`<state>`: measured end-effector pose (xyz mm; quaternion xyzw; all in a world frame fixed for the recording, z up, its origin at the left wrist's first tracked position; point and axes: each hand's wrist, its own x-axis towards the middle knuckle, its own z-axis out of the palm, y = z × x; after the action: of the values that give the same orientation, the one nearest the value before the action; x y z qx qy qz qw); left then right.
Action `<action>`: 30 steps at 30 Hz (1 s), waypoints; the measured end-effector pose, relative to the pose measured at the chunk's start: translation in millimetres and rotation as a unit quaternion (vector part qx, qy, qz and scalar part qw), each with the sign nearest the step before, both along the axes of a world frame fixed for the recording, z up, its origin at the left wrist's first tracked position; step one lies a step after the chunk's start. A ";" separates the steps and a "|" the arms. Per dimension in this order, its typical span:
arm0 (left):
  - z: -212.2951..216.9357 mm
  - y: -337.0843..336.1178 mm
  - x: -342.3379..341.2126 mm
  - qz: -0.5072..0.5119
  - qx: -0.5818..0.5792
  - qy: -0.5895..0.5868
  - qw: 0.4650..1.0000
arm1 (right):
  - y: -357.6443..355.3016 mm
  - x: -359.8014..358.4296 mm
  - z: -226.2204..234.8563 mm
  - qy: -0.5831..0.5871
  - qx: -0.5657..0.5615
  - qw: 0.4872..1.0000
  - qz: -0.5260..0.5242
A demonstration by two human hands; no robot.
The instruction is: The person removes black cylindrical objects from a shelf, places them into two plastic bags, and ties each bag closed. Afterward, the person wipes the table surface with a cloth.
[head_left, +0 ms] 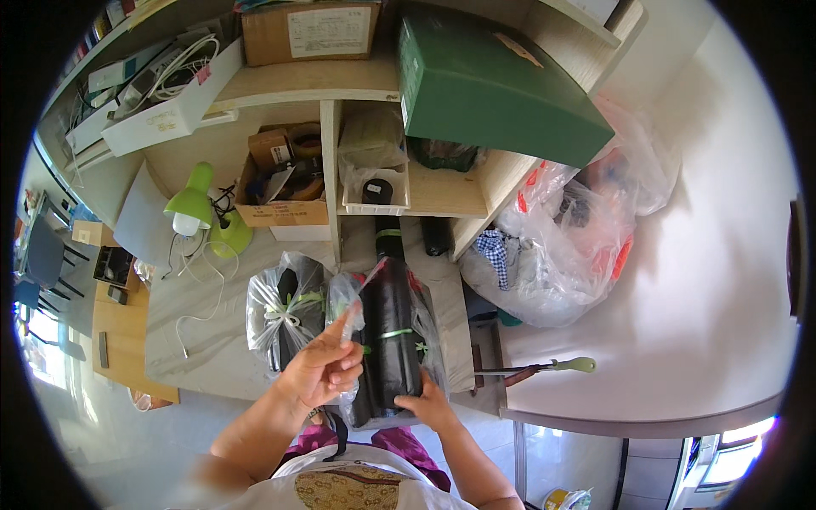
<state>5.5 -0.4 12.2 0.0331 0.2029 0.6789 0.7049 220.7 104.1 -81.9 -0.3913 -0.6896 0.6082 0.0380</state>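
Here, black rolls [392, 306] in clear bag [343, 296]

Head cam, fisheye, facing dn, nr desk [217, 357]

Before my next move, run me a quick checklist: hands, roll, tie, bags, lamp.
1. Left hand on the clear bag: ok, fingers hold its film.
2. Right hand on the black roll: ok, touching its near end.
3. Firmness of that touch: cannot tell.
4. Green tie around the roll: ok.
5. Left-side bag knotted: ok.
6. Lamp apart from both hands: ok.
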 end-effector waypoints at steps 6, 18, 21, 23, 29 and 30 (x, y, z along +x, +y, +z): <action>-6.1 -8.9 -19.4 0.048 0.020 0.002 0.999 | 14.8 40.0 39.2 -0.254 0.410 0.858 0.175; -9.8 -25.6 -26.7 0.058 -0.019 0.111 0.992 | 107.0 9.8 64.5 0.022 0.289 0.931 -0.223; -13.8 -1.6 -21.7 0.081 -0.023 0.225 0.971 | 162.8 -76.4 15.9 0.006 0.409 0.907 -0.099; -9.5 17.9 -15.5 0.091 -0.032 0.241 0.966 | 195.4 -138.8 -39.9 -0.080 0.393 0.915 -0.045; -7.1 19.6 -9.8 0.087 -0.019 0.128 0.988 | 195.4 -235.2 -105.7 -0.303 0.291 0.905 0.068; -7.2 17.6 -9.4 0.091 -0.020 0.121 0.988 | 193.2 -235.9 -111.9 -0.302 0.276 0.910 0.065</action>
<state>-3.9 17.2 5.0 0.0823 0.3019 0.7272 0.6110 -15.2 297.3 -193.8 -0.4845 -0.8325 0.2470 -0.1054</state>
